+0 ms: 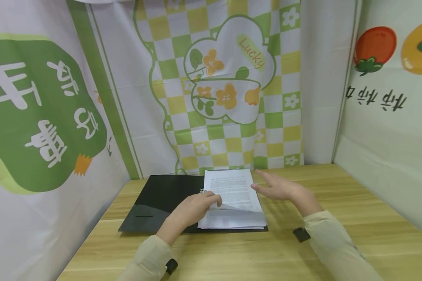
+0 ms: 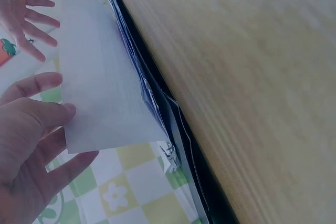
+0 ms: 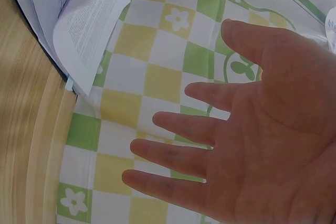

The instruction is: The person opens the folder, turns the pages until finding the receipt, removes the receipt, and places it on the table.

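A black folder (image 1: 161, 195) lies spread on the wooden table, with a stack of printed pages (image 1: 232, 220) on its right side. My left hand (image 1: 195, 207) is over the stack and pinches the edge of one raised sheet of paper (image 2: 100, 77). In the left wrist view, the thumb is on the sheet's near face and other fingers go behind it. My right hand (image 1: 281, 189) hovers by the stack's right edge, its fingers (image 3: 173, 158) straight and spread, touching nothing. A metal clip (image 2: 169, 156) shows at the folder's inner spine.
The folder's left cover, with a dark pocket (image 1: 144, 220), lies flat on the wooden table (image 1: 302, 249). Behind the folder hangs a checked green and yellow curtain (image 1: 211, 136). Printed cloth walls stand at the left (image 1: 31, 117) and right (image 1: 383, 148).
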The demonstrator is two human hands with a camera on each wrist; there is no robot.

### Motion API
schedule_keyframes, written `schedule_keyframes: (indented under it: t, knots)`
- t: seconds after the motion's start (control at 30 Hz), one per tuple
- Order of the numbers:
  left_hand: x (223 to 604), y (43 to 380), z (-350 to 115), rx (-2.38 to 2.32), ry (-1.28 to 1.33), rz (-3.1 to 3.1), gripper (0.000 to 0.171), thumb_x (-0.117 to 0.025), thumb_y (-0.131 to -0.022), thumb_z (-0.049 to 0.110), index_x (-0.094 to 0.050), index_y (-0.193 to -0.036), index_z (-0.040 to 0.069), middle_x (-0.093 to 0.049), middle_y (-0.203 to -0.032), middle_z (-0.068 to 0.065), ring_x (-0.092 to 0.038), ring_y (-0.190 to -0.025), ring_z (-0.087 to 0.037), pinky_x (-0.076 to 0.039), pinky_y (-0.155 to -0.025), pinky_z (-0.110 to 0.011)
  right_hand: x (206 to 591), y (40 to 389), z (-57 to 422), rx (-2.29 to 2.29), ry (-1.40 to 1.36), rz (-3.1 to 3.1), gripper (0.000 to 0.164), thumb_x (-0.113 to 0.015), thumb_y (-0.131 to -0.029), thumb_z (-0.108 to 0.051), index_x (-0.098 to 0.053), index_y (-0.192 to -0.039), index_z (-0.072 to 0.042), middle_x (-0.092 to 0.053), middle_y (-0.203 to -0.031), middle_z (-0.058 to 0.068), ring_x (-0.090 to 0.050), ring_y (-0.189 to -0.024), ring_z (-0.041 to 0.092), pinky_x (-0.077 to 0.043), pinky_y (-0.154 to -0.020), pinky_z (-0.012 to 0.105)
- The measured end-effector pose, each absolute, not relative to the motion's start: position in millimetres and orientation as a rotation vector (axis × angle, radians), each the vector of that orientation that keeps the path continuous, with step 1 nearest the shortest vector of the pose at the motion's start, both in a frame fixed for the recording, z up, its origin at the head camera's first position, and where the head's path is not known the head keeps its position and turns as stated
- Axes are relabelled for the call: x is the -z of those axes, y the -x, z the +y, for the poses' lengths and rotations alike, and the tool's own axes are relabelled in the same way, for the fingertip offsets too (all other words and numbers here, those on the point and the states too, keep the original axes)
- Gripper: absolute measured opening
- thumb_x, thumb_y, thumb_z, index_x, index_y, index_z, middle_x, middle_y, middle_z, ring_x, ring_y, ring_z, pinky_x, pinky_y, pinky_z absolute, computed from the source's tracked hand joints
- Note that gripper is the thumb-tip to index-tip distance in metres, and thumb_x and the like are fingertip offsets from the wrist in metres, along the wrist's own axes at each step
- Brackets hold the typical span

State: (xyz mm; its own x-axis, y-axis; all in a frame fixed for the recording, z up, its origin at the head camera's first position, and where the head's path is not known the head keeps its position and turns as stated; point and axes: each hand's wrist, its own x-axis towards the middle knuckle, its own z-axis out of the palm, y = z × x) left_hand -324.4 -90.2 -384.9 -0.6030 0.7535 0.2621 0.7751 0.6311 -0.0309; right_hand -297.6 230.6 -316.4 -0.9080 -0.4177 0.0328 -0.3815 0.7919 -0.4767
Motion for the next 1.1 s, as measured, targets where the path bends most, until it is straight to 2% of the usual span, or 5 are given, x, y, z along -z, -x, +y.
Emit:
schedule_keyframes:
  t: [0.17, 0.33, 0.57, 0.87, 1.1]
  knots:
    - [385, 324, -92, 0.146, 1.241, -2.623, 0.029, -0.067, -0.104, 0.006, -0.072, -0.124, 0.026, -0.071, -0.125, 0.004, -0.070, -0.092, -0.012, -0.057, -0.073, -0.025, 317, 298, 231, 0.738, 0.642, 2.908, 0.081, -0.046, -0.112, -0.048, -0.018, -0.164, 0.008, -0.024, -0.166, 0.036, -0.028, -0.150, 0.057, -0.024, -0.122, 0.068]
    - [384, 325, -92, 0.213, 1.243, -2.696, 0.031, -0.068, -0.106, 0.027, -0.069, -0.137, 0.023, -0.071, -0.129, 0.001, -0.070, -0.112, -0.018, -0.061, -0.084, -0.035, 317, 298, 231, 0.740, 0.642, 2.904, 0.081, -0.046, -0.112, -0.048, -0.018, -0.164, 0.007, -0.024, -0.166, 0.036, -0.027, -0.150, 0.058, -0.023, -0.122, 0.069]
    - [385, 325, -90, 0.218, 1.186, -2.772, 0.040, -0.061, -0.109, 0.040, -0.064, -0.146, 0.025, -0.068, -0.136, 0.001, -0.069, -0.117, -0.018, -0.061, -0.088, -0.038, 317, 298, 232, 0.733, 0.654, 2.902, 0.081, -0.047, -0.112, -0.048, -0.019, -0.164, 0.008, -0.025, -0.164, 0.038, -0.028, -0.149, 0.059, -0.024, -0.122, 0.069]
    - [381, 324, -96, 0.238, 1.060, -2.736, 0.049, -0.065, -0.106, 0.041, -0.060, -0.150, 0.020, -0.067, -0.137, -0.005, -0.069, -0.117, -0.023, -0.062, -0.087, -0.043, 315, 296, 232, 0.743, 0.661, 2.902, 0.080, -0.046, -0.112, -0.046, -0.019, -0.163, 0.009, -0.026, -0.164, 0.038, -0.029, -0.149, 0.059, -0.025, -0.122, 0.069]
    - [369, 325, -107, 0.304, 0.983, -2.779, 0.054, -0.068, -0.104, 0.043, -0.061, -0.150, 0.015, -0.064, -0.145, -0.010, -0.063, -0.131, -0.029, -0.055, -0.103, -0.050, 311, 295, 235, 0.746, 0.664, 2.916, 0.079, -0.047, -0.112, -0.043, -0.019, -0.162, 0.011, -0.025, -0.164, 0.039, -0.029, -0.149, 0.058, -0.025, -0.122, 0.068]
